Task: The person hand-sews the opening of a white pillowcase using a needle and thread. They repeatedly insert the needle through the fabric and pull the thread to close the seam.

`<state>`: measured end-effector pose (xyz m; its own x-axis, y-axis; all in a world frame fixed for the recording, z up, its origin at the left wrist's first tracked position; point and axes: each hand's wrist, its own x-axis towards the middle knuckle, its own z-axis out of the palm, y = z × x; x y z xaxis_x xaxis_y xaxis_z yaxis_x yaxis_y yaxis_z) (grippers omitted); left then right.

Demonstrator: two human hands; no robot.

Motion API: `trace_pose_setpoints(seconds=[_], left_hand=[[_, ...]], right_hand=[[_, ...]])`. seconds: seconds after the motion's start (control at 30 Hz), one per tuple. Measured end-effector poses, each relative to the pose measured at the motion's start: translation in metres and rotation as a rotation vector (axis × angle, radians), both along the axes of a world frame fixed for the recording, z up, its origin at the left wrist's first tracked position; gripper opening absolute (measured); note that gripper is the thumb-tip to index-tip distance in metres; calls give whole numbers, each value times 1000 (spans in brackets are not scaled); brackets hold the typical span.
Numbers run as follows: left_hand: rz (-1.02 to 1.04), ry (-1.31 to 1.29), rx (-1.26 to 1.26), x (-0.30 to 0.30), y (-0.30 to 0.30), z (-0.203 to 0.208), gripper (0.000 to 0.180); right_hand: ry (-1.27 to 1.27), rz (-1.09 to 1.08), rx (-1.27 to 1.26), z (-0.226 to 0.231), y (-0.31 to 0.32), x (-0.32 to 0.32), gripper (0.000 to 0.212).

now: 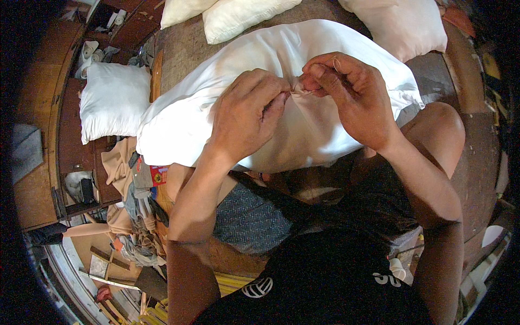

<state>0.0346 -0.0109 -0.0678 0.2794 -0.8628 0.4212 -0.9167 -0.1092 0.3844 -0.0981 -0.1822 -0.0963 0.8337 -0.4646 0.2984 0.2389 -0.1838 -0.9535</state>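
Note:
A long, plump white pillow [184, 111] lies across my lap, its cloth gathered into a small pucker near the middle. My left hand [244, 114] is closed, thumb and forefinger pinching the cloth at that pucker. Just to the right, my right hand [357, 95] has its fingers closed in a pinch on the same bit of gathered cloth. A thin pale thread [336, 64] loops over its upper fingers. Whether a needle sits between the fingertips is too small to tell.
Two cream pillows [244, 19] lie at the far side of the wooden surface, and a pale pillow [403, 27] at the far right. Another white pillow [115, 100] rests at the left by a brown wooden cabinet [43, 97]. Crumpled cloths [135, 246] lie at lower left.

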Motion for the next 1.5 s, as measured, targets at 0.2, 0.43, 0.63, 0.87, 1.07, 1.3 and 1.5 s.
trace_pose_setpoints(seconds=[0.2, 0.43, 0.63, 0.87, 1.07, 1.3, 1.5], left_hand=[[-8, -15, -4, 2, 0, -3, 9], [-11, 74, 1, 0, -3, -2, 9], [19, 71, 12, 0, -4, -3, 10], [-15, 80, -8, -1, -4, -3, 11], [-22, 94, 46, 6, -2, 0, 9], [-17, 117, 53, 5, -2, 4, 8], [-3, 131, 23, 2, 0, 3, 8]], right_hand=[[-6, 71, 130, 1, 0, 0, 26], [37, 38, 165, 0, -1, 3, 27], [66, -68, 148, -3, 2, 3, 28], [60, 3, 177, -2, 3, 1, 27], [1, 57, 38, -2, 1, 0, 21], [37, 65, 212, -1, -3, 1, 23], [66, 28, 277, 1, -4, 3, 29]])
